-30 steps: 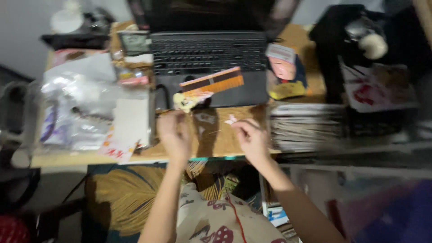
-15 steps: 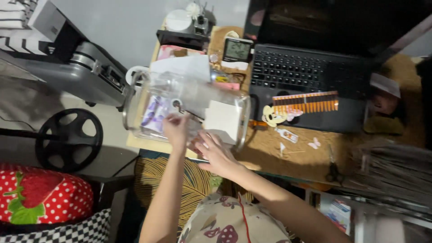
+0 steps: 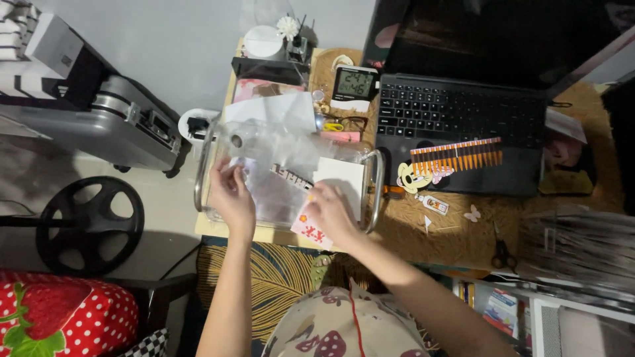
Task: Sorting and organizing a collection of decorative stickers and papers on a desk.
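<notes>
Sorting through the clear bin at the counter's left end: left hand grips plastic sleeves, right hand lies flat on paper; nothing lifted out yet.

Cluttered desk, grey wall

We see a clear plastic bin with rounded corners standing at the desk's left front corner, its left wall about level with the desk's left edge. Inside lie clear plastic bags in a loose heap, flat and overlapping. A white paper sheet lies flat toward the bin's right wall. A pink-printed card lies at the bin's front edge, tilted, near the desk's front edge.
</notes>
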